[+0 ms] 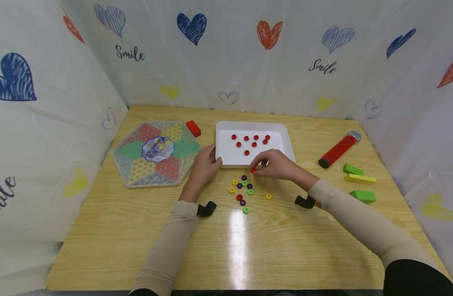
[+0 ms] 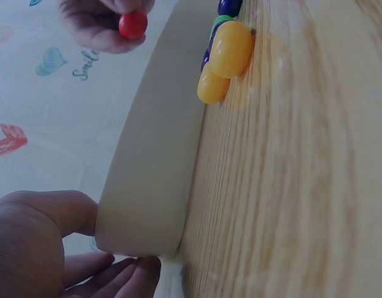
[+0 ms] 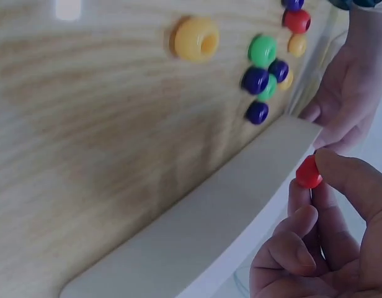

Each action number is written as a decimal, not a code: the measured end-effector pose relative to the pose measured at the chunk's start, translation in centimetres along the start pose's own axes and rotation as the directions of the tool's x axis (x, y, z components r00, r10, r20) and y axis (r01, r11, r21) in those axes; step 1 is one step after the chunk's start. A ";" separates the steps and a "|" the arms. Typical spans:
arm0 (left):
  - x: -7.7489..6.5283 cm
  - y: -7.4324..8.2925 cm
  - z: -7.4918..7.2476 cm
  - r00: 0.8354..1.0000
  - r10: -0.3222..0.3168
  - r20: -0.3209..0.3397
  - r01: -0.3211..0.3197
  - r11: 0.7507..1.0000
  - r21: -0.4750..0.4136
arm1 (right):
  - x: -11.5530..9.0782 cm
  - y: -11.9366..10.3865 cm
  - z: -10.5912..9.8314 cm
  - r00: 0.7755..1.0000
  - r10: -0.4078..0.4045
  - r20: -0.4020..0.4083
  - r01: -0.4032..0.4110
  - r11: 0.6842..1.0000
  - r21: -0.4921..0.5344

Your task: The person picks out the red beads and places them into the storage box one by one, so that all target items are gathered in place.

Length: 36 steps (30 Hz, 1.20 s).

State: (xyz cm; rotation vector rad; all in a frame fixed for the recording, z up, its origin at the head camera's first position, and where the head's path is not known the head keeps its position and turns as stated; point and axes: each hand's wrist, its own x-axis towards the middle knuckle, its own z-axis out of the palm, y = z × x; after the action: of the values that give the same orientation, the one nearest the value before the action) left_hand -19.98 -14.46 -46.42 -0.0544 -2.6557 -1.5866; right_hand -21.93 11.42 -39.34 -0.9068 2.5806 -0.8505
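Note:
A red bead (image 3: pixel 309 172) is pinched between the thumb and fingers of my right hand (image 1: pixel 273 165), at the near rim of a white tray (image 1: pixel 256 126). My left hand (image 1: pixel 205 167) grips the tray's near left corner, its thumb (image 2: pixel 67 211) on one side and fingers (image 2: pixel 126 279) on the other. Inside the tray lie several red beads (image 1: pixel 246 138). On the table in front of it are loose purple beads (image 3: pixel 255 81), green beads (image 3: pixel 263 49), yellow beads (image 1: pixel 269 197) and one red bead (image 1: pixel 239 197).
Left of the tray lies a hexagonal Chinese checkers board (image 1: pixel 141 166), with a red block (image 1: pixel 193 128) by its upper right edge. To the right are a red tube (image 1: pixel 339 150), green blocks (image 1: pixel 362 196) and a yellow block (image 1: pixel 360 179). A printed curtain (image 1: pixel 226 61) borders the wooden table (image 1: pixel 278 246).

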 end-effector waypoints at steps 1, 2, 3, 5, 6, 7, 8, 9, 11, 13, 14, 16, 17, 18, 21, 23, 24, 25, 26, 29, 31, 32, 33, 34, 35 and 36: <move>0.0 -0.1 0.0 1.000 0.001 0.001 -0.001 1.000 -0.001 | 0.3 0.1 -0.2 1.000 0.010 -0.004 -0.010 1.000 0.000; 0.0 -0.1 0.0 1.000 0.003 0.001 -0.003 1.000 -0.004 | 0.6 0.2 -0.3 1.000 0.022 -0.009 -0.022 1.000 0.000; 0.0 -0.1 0.0 1.000 0.005 0.002 -0.005 1.000 -0.007 | 0.9 0.3 -0.4 0.999 0.035 -0.013 -0.035 0.999 0.000; 0.0 -0.2 0.0 1.000 0.008 0.002 -0.008 1.000 -0.013 | 1.5 0.4 -0.7 0.998 0.061 -0.021 -0.061 0.998 -0.001; 0.0 -0.2 0.0 1.000 0.007 0.003 -0.007 1.000 -0.017 | 1.7 0.5 -0.8 0.997 0.071 -0.023 -0.071 0.997 -0.002; 0.0 -0.3 0.0 1.000 0.006 0.002 -0.006 1.000 -0.021 | 2.0 0.7 -0.9 0.997 0.080 -0.023 -0.080 0.997 -0.002; 0.0 -0.3 0.0 1.000 0.004 0.002 -0.004 1.000 -0.022 | 2.3 1.0 -0.9 0.996 0.085 -0.024 -0.085 0.996 -0.004; 0.0 -0.3 0.0 1.000 0.004 0.002 -0.004 1.000 -0.023 | 2.6 1.2 -1.0 0.995 0.094 -0.025 -0.094 0.996 -0.003; 0.0 -0.3 0.0 1.000 0.008 0.004 -0.008 1.000 -0.029 | 3.0 1.7 -1.1 0.994 0.108 -0.031 -0.109 0.994 -0.006; 0.0 -0.3 0.0 1.000 0.010 0.005 -0.010 0.999 -0.032 | 3.5 2.2 -1.2 0.991 0.129 -0.037 -0.129 0.991 -0.016; 0.0 -0.3 0.0 1.000 0.010 0.004 -0.010 0.999 -0.032 | 3.8 2.5 -1.2 0.989 0.139 -0.040 -0.140 0.990 -0.025; 0.0 -0.4 0.1 1.000 0.010 0.001 -0.010 1.000 -0.028 | 4.3 3.0 -1.4 0.986 0.161 -0.048 -0.163 0.986 -0.046; 0.0 -0.4 0.1 1.000 0.008 -0.002 -0.008 1.000 -0.024 | 4.5 3.2 -1.4 0.984 0.172 -0.051 -0.175 0.983 -0.055; 0.0 -0.3 0.1 1.000 0.005 -0.003 -0.005 1.000 -0.020 | 4.7 3.4 -1.4 0.981 0.184 -0.055 -0.187 0.981 -0.060; 0.0 -0.3 0.1 1.000 0.003 -0.003 -0.003 1.000 -0.010 | 5.2 4.0 -1.3 0.976 0.212 -0.056 -0.215 0.975 -0.063; 0.0 -0.3 0.1 1.000 0.000 -0.002 0.000 1.000 -0.008 | 5.4 4.1 -1.2 0.972 0.228 -0.051 -0.230 0.971 -0.057; 0.0 -0.3 0.1 1.000 0.000 -0.003 0.000 1.000 -0.006 | 5.5 4.2 -1.2 0.972 0.231 -0.049 -0.234 0.971 -0.058; 0.0 -0.3 0.1 1.000 0.000 -0.003 0.000 1.000 -0.005 | 5.6 4.3 -1.1 0.972 0.231 -0.048 -0.233 0.970 -0.062; 0.0 -0.3 0.1 1.000 0.000 -0.007 0.000 1.000 -0.003 | 5.7 4.3 -1.0 0.972 0.229 -0.048 -0.232 0.971 -0.067; 0.1 -0.3 0.1 1.000 0.003 -0.014 -0.004 1.000 -0.008 | 5.9 4.3 -0.9 0.975 0.216 -0.051 -0.219 0.972 -0.085; 0.2 -0.4 0.1 1.000 0.007 -0.016 -0.007 1.000 -0.014 | 6.0 4.3 -0.8 0.976 0.209 -0.051 -0.214 0.972 -0.096; 0.2 -0.4 0.1 1.000 0.008 -0.016 -0.009 1.000 -0.018 | 6.1 4.3 -0.8 0.976 0.210 -0.051 -0.214 0.972 -0.099; 0.2 -0.4 0.1 1.000 0.009 -0.016 -0.009 1.000 -0.020 | 6.1 4.3 -0.8 0.976 0.212 -0.051 -0.216 0.971 -0.099; 0.2 -0.4 0.1 1.000 0.010 -0.017 -0.010 1.000 -0.017 | 6.2 4.4 -0.8 0.976 0.214 -0.052 -0.218 0.971 -0.099; 0.3 -0.4 0.1 1.000 0.011 -0.018 -0.011 1.000 -0.017 | 6.2 4.4 -0.8 0.976 0.213 -0.052 -0.218 0.971 -0.101; 0.3 -0.5 0.1 1.000 0.011 -0.018 -0.011 1.000 -0.018 | 6.3 4.4 -0.7 0.976 0.213 -0.052 -0.217 0.971 -0.102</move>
State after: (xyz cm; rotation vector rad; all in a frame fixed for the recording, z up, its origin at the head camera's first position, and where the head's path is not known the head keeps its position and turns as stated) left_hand -20.27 -14.58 -46.88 -0.0546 -2.6226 -1.6007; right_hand -29.16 10.52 -41.86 -0.6258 2.7192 -0.6831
